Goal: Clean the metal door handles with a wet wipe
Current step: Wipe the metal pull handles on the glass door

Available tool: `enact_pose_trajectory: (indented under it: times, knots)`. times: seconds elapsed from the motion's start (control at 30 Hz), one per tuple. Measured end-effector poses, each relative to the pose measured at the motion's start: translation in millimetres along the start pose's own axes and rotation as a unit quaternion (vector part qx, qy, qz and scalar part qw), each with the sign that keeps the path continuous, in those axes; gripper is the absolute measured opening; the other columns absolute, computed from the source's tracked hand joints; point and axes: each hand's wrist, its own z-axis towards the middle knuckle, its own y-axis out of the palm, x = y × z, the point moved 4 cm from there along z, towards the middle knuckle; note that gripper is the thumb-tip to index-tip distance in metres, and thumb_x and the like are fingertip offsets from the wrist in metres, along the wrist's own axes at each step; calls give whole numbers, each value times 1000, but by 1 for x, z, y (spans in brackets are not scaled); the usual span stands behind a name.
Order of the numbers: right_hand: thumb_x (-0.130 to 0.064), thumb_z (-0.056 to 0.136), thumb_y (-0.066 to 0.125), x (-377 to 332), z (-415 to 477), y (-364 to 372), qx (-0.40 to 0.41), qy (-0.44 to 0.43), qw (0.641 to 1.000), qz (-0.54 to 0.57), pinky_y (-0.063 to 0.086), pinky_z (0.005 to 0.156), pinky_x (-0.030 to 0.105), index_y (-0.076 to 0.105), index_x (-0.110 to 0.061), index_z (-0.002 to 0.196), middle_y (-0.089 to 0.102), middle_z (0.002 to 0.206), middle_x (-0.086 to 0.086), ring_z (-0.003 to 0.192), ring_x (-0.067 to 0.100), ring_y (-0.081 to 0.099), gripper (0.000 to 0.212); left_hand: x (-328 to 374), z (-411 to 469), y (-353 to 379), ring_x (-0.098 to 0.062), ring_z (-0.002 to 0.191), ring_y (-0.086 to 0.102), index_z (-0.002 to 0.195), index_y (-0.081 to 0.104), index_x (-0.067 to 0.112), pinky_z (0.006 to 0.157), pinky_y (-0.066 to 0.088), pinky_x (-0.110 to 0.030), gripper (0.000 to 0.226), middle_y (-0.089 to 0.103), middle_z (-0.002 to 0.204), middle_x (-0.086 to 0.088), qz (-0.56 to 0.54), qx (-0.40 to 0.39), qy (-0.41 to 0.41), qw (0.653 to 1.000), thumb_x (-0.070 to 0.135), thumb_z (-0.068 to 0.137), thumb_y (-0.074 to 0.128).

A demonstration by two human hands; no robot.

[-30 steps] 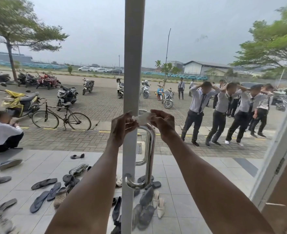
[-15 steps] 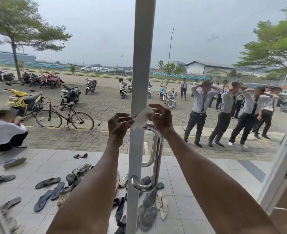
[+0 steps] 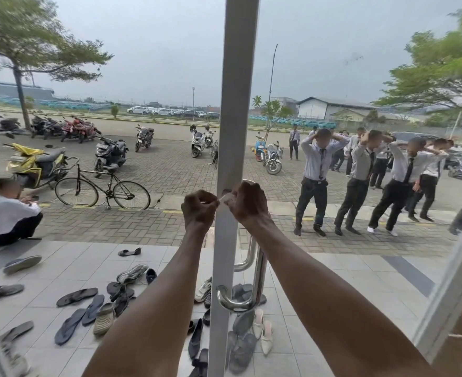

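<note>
Two bare hands met in front of the upright white door frame [image 3: 239,104], level with the top of the metal door handle [image 3: 258,281]. The left hand [image 3: 198,210] and the right hand [image 3: 249,205] were raised with their backs to the camera. Their fingers [image 3: 206,197] were curled, and each hand pinched one end of a small white wet wipe [image 3: 225,198] held between them across the frame. The door handle was a polished tube running vertically just right of the frame, its lower end bending into the frame and its upper bend largely hidden behind the right hand. Whether the wipe or that hand touched the metal could not be told. A second handle [image 3: 249,257] showed behind the first, on the far side of the glass. Beyond the glass, many sandals and shoes [image 3: 77,295] lay scattered on the pale tiled floor [image 3: 333,281], some close to the foot of the frame. At far left a seated person [image 3: 7,216] in a white shirt crouched at the floor's edge. A bicycle [image 3: 102,189] stood on the brick paving behind that person, with several scooters [image 3: 110,155] parked farther back. At right, a row of people [image 3: 360,172] in shirts and ties stood with hands raised to their heads. Trees [image 3: 20,36] framed both sides under a grey sky.
</note>
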Motion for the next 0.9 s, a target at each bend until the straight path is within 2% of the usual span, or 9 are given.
enact_pose_trajectory:
  times: [0.1,0.23,0.4,0.5,0.6,0.67,0.73,0.8,0.9]
  knots:
    - [-26,85,70,-1,6,4,-16,24,999,23,57,76,33,78,-3,92,75,95,21,92,34,72,25,1,5,-1,-15,81,71,84,76,14,80,56,-25,10,76,86,-3,9,5,11,1000,8,76,75]
    - [-23,87,66,-10,7,8,-19,11,1000,18,59,83,33,78,-8,103,76,101,18,99,32,72,24,0,14,-3,-17,89,72,89,76,13,86,55,-25,19,77,93,-4,9,9,10,1000,1,80,65]
    - [-20,82,67,-4,-8,5,22,-10,1000,0,57,81,37,74,-4,87,74,91,21,91,35,70,18,-12,27,-1,-28,89,73,86,76,17,88,58,-43,17,76,95,-10,-11,3,-45,999,6,82,63]
    - [-21,83,65,4,-14,5,48,-39,998,-29,49,103,40,72,-5,82,73,88,18,91,34,69,17,-10,28,7,-27,90,73,86,75,19,87,59,-44,16,76,95,-10,-25,-10,-47,999,7,81,64]
    - [-23,88,62,-3,-8,12,45,-58,995,-73,33,119,38,75,-9,94,76,94,17,97,31,70,20,-4,28,13,-24,89,73,85,75,20,85,59,-39,17,77,93,-7,-20,-7,-34,999,7,80,65]
    - [-19,90,60,-10,1,18,30,-58,994,-91,39,115,37,77,-9,94,76,93,19,96,32,72,19,-2,30,13,-24,87,73,86,76,18,86,59,-40,18,76,92,-6,-27,-5,-29,999,6,81,64]
    - [-12,92,58,-17,11,25,17,-52,994,-93,50,105,37,76,-5,94,76,94,21,98,34,72,19,-3,35,11,-24,87,73,86,75,19,88,59,-41,18,76,93,-6,-31,-7,-25,999,5,83,63]
    - [-6,94,56,-23,17,31,16,-57,994,-95,52,97,38,76,-3,96,76,96,21,101,34,71,20,-5,42,8,-24,91,73,87,74,20,89,58,-42,18,75,97,-8,-35,-13,-25,999,5,83,65]
    - [-2,94,52,-24,12,36,18,-82,987,-133,42,112,37,76,-3,92,76,91,20,98,32,73,24,-6,48,5,-25,94,72,92,74,17,89,59,-44,15,75,99,-11,-45,-19,-23,999,6,83,69]
